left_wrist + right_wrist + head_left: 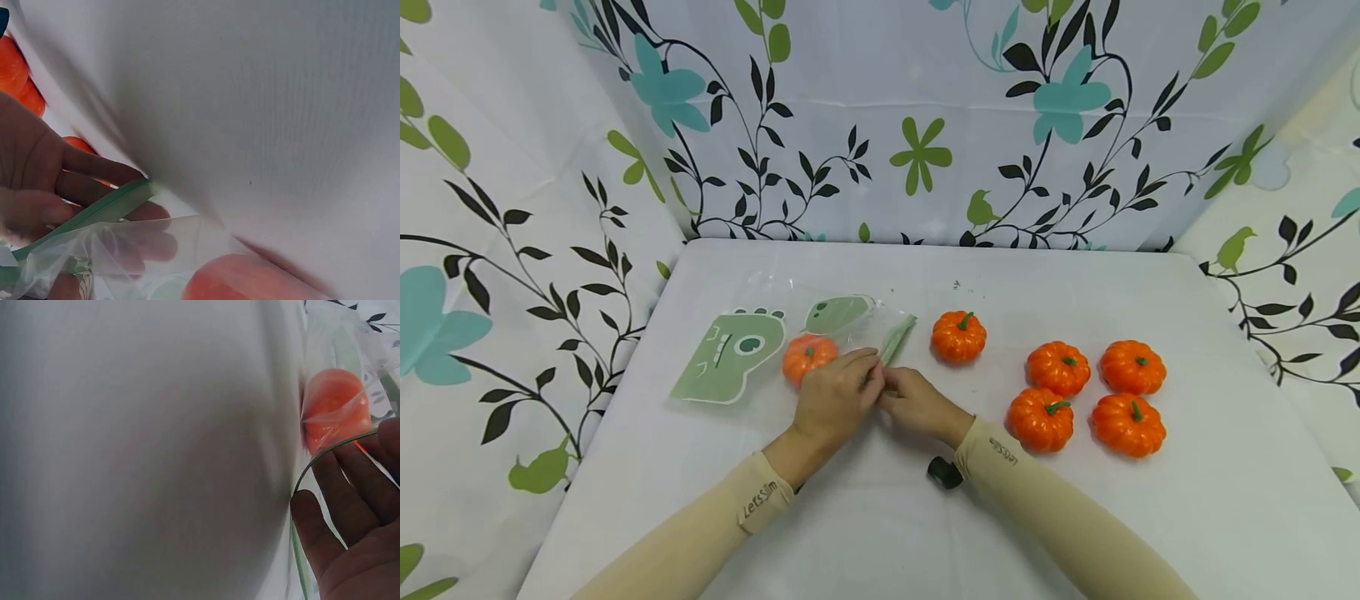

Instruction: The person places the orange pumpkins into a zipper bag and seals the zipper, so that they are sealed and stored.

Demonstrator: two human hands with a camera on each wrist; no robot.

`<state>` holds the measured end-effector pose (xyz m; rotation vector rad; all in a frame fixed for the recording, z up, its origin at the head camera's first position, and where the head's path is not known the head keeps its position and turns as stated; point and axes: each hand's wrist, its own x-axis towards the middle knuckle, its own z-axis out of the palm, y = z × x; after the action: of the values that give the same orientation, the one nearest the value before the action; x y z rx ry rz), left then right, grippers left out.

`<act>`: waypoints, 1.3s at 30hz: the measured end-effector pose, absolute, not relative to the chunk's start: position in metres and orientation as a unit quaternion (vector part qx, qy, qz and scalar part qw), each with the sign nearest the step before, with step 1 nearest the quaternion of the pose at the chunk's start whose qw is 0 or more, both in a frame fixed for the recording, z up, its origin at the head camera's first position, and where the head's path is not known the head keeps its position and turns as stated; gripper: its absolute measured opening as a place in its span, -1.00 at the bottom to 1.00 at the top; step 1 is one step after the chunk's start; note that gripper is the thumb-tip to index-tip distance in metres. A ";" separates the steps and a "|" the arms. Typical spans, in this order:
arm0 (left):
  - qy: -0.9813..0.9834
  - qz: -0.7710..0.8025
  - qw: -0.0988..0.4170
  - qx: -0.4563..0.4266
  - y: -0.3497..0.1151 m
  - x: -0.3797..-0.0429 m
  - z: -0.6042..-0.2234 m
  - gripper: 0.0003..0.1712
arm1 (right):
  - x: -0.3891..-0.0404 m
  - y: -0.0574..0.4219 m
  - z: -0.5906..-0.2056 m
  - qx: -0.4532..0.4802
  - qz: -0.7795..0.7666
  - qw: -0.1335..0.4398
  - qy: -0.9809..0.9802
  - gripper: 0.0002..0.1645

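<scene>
Beige sleeves (1060, 508) end at left hand (838, 396) and right hand (921, 406), 1 bag (853, 321) pinched by its edge between fingers (859, 364).

Leafy curtains (850, 75) on three sides

With our clock centred on the head view, we see teal flowers (670, 92) on the fabric at nine, between ten and eleven, and between one and two. A green flower (920, 156) sits close to twelve. Green birds (542, 468) show at three, at eight, and between one and two. On the white tabletop (1240, 508), toward four o'clock, we count one loose orange pumpkin (957, 340) nearer in and, farther out, four more pumpkins (1126, 427) grouped together, green stems showing. At five o'clock lies a small dark object (944, 472) that we cannot identify.
</scene>
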<state>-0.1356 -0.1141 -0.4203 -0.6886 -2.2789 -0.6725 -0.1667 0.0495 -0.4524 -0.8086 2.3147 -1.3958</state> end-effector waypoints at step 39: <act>-0.901 -0.277 0.271 -0.194 -0.110 -0.150 -0.420 -0.89 | -0.187 0.131 -0.374 -0.136 -0.340 -0.066 0.928 0.50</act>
<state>-0.1499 -0.1105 -0.4200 -0.5229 -2.4277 -0.7472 -0.1871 0.1313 -0.3739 -0.4468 3.0456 -1.1142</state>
